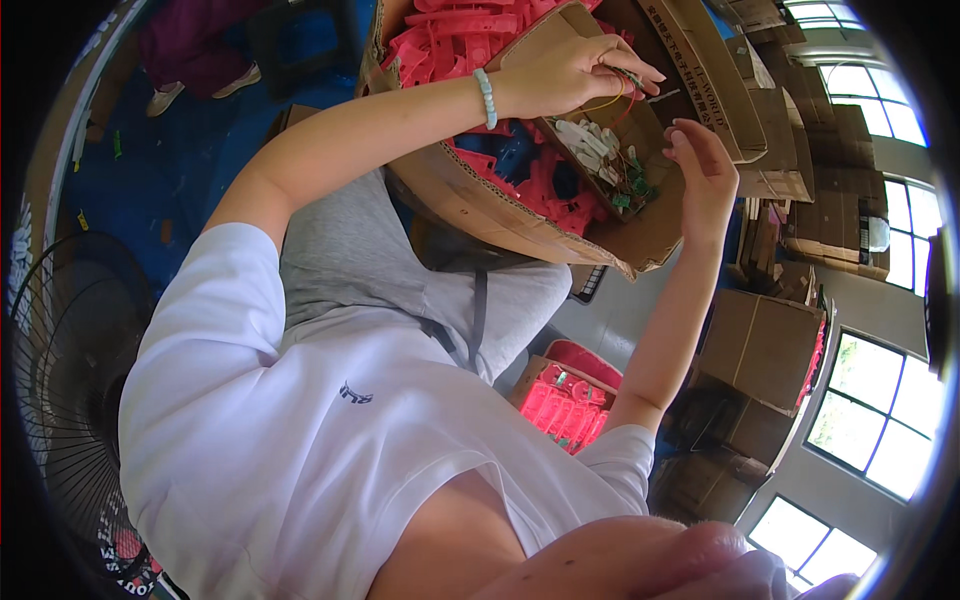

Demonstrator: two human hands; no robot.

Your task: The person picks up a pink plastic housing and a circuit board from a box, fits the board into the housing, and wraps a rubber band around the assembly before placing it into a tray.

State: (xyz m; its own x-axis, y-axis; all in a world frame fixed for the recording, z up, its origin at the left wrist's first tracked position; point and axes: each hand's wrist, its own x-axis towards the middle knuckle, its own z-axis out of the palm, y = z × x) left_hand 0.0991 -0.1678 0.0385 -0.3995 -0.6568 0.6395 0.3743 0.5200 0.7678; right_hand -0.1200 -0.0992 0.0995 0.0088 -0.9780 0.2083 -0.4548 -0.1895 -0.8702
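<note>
My left hand (570,78), with a pale beaded bracelet (486,98) at its wrist, pinches a small wired part (628,77) between thumb and fingers. Thin yellow and red wires hang from it. To the right, my right hand (705,165) is raised with thumb and fingertips drawn together; whatever they hold is too small to make out. Below and between the hands, a cardboard tray (640,118) holds white wired pieces (590,148) and small green circuit boards (633,185). It rests in a large carton (490,205) of pink plastic parts (445,45).
My grey-trousered legs (350,250) are against the large carton. A smaller box of pink parts (560,410) stands low by my right arm. A black fan (75,370) is at the left, and stacked cartons (765,345) line the right. Another person's legs (190,45) show at upper left.
</note>
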